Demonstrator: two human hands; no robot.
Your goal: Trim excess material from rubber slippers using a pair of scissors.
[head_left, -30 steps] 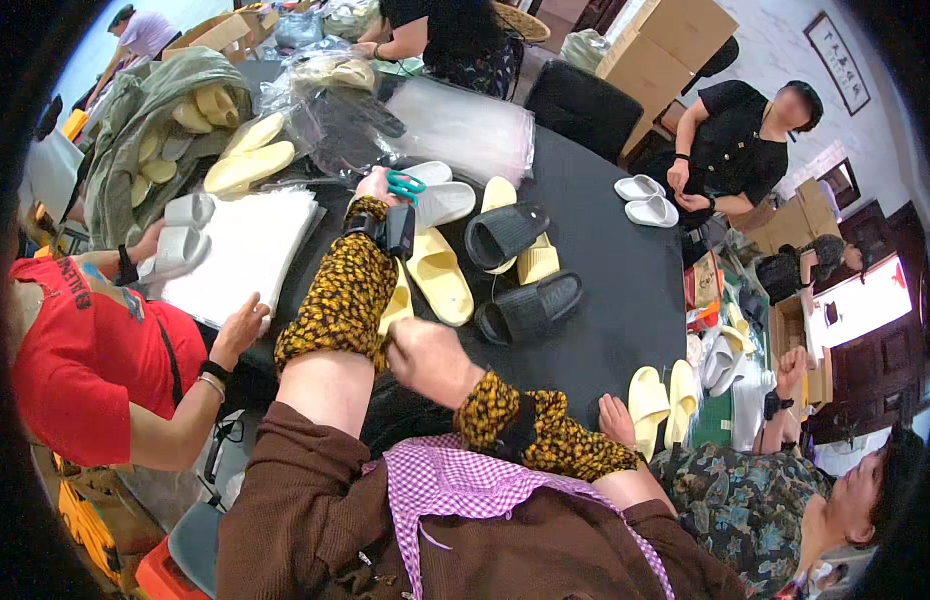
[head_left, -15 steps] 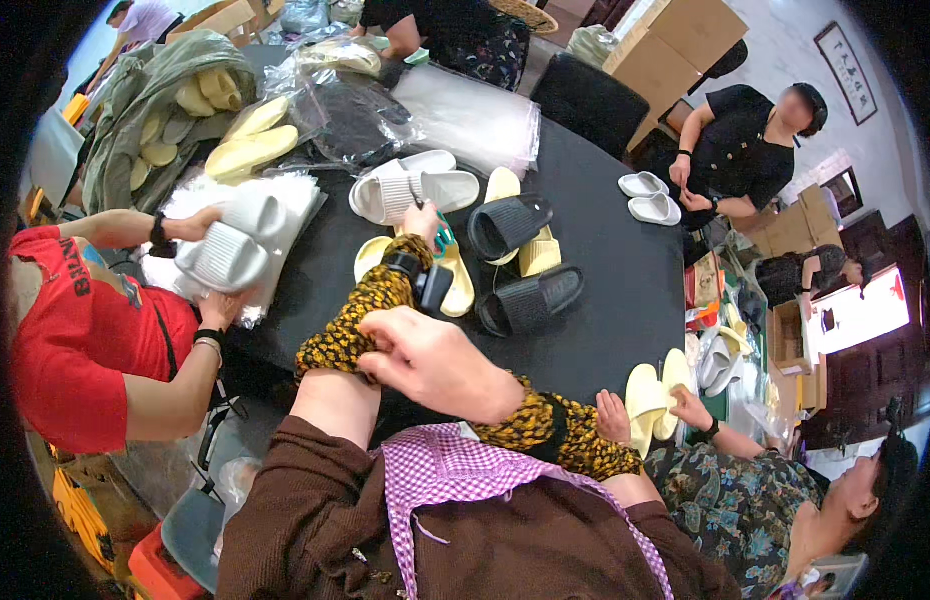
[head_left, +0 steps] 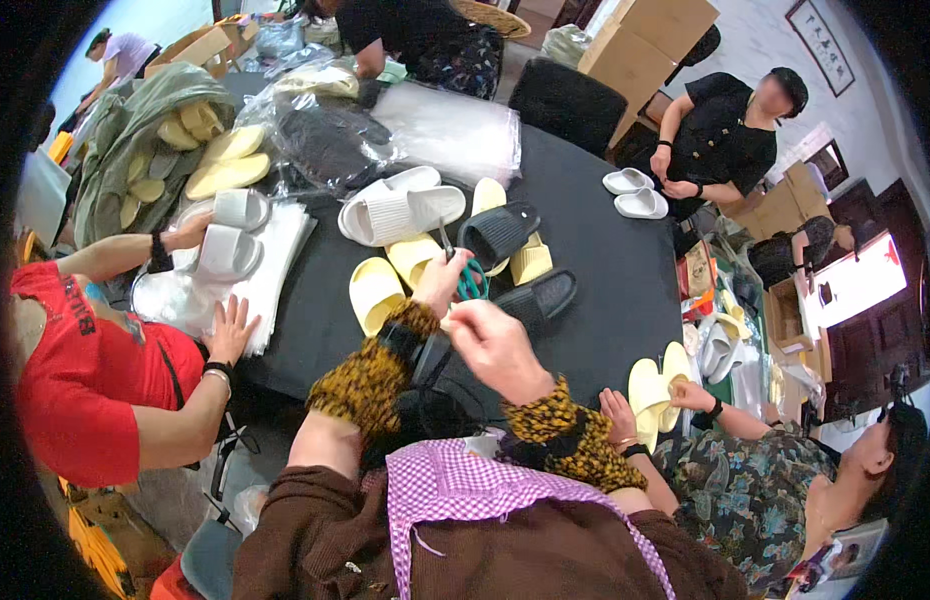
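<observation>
My left hand [head_left: 442,282] is closed on a pair of scissors with teal handles [head_left: 472,280]; the blades point away from me, over the slippers. Just to the right and nearer, my right hand [head_left: 500,348] has its fingers pinched together; whatever they hold is too small to make out. Around the scissors lie a yellow slipper [head_left: 376,296], a black slipper [head_left: 499,233] and a second black slipper [head_left: 538,302], partly hidden by my right hand. Farther back, a white slipper [head_left: 387,217] sits with its mate. Patterned yellow-and-black sleeve covers wrap both forearms.
At left, a person in red handles white slippers [head_left: 230,252] on a stack of clear bags [head_left: 285,262]. At right, another person touches yellow slippers [head_left: 646,400]. White slippers [head_left: 641,203] lie by a person in black. Plastic bags [head_left: 450,125] cover the far side of the black table [head_left: 595,235].
My right hand has left my left sleeve and moved right, beside the scissors. The left hand has shifted right and nearer. The person in red has lowered the white slippers onto the bags.
</observation>
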